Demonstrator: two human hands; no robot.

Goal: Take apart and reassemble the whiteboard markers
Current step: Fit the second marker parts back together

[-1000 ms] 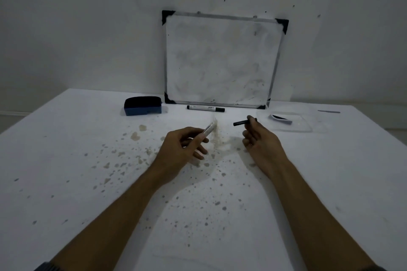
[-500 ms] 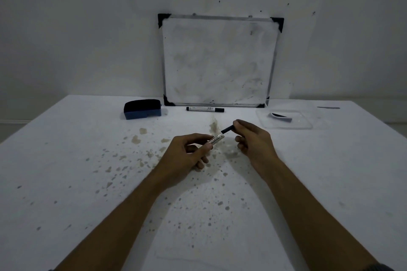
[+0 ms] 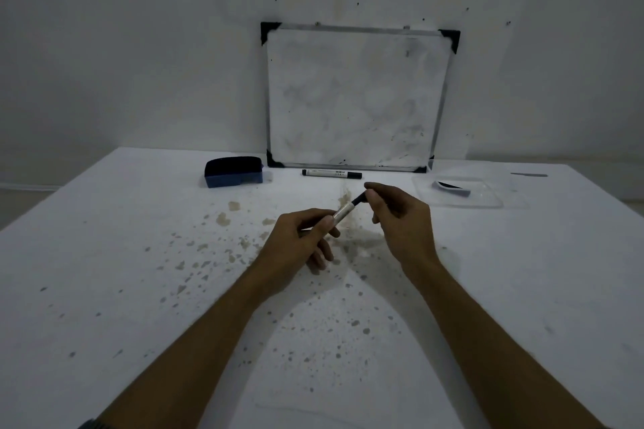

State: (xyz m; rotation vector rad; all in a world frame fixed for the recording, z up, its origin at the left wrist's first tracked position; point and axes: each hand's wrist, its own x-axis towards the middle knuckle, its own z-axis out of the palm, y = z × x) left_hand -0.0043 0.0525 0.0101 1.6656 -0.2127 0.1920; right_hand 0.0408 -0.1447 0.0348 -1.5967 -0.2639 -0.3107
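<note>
My left hand (image 3: 304,241) grips the white barrel of a whiteboard marker (image 3: 343,212) above the stained table, its open end pointing up and to the right. My right hand (image 3: 397,216) pinches a short black marker part (image 3: 359,199) at that end, and the black part touches the barrel. Whether it sits inside the barrel I cannot tell. A second marker (image 3: 331,173), whole and capped, lies flat on the table just before the whiteboard.
A small whiteboard (image 3: 355,97) leans against the wall at the table's back. A blue eraser (image 3: 232,171) sits to its left. A clear plastic tray (image 3: 488,200) holding a dark piece lies at the right. The white table (image 3: 104,254) is speckled with brown stains.
My hands were apart, the black part in the right and the barrel in the left. They have come together, and the black part now meets the barrel's end.
</note>
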